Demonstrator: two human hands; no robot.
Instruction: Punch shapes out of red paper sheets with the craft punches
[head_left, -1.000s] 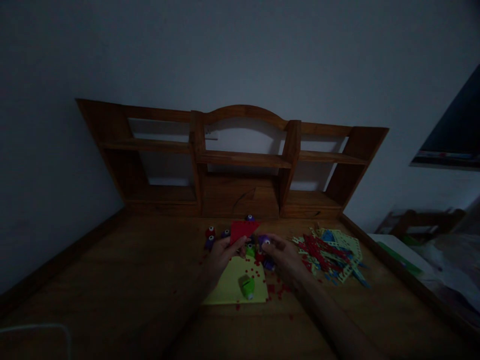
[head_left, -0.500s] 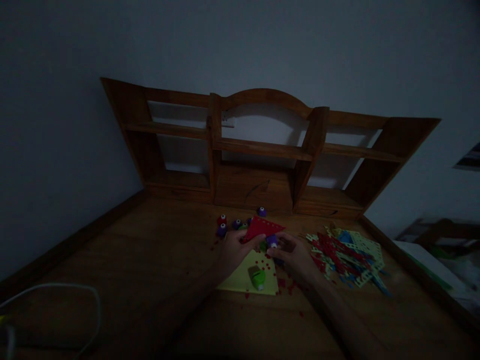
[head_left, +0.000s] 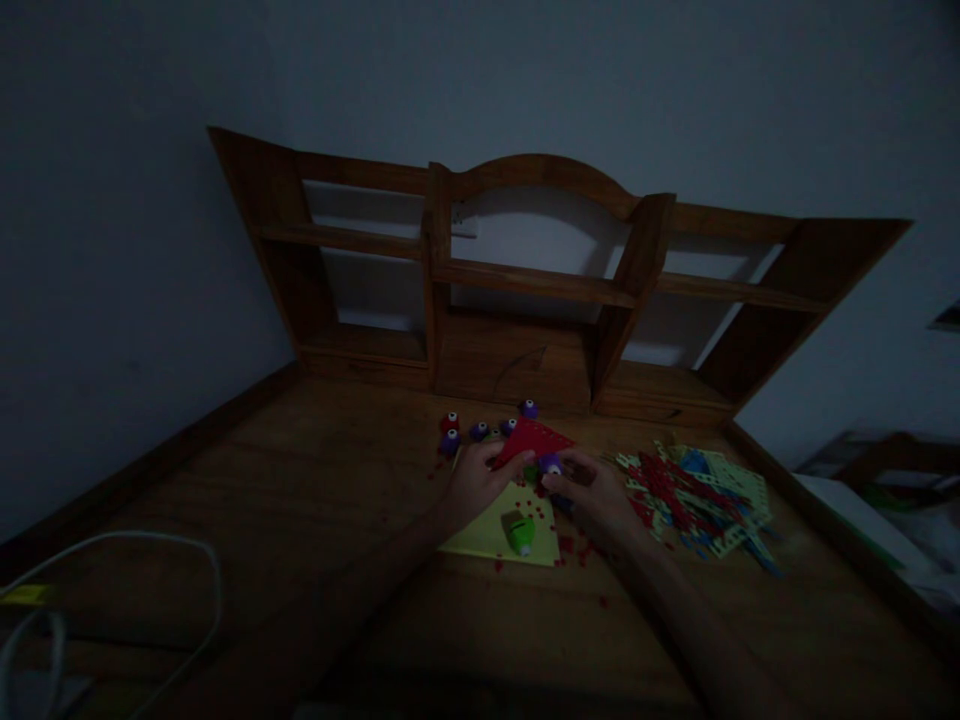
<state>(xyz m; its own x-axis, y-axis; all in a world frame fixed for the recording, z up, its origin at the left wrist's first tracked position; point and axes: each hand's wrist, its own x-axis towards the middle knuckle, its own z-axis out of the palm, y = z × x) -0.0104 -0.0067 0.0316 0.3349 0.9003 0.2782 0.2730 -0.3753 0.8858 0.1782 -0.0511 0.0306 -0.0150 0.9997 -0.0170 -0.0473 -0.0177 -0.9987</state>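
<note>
My left hand (head_left: 478, 484) grips a red sheet of folded paper (head_left: 529, 440), which has small holes along its far edge. In my right hand (head_left: 598, 492) is a purple craft punch (head_left: 551, 464), set against the right side of the paper. Beneath both hands lies a pale yellow sheet (head_left: 474, 540) sprinkled with tiny red cut-outs (head_left: 540, 507). A bright green craft punch (head_left: 522, 535) rests on its front part. Another green piece, partly hidden, shows between my hands. The dim light blurs small details.
Several purple punches (head_left: 450, 441) and a red punch (head_left: 450, 422) stand behind the paper. At right is a pile of perforated red, yellow and blue strips (head_left: 690, 500). A wooden shelf unit (head_left: 517, 375) backs the table; a white cable (head_left: 150, 538) curls at left.
The view has shifted a little, so everything sits slightly higher in the picture. Both hands keep hold of the paper and the purple punch, which has turned slightly.
</note>
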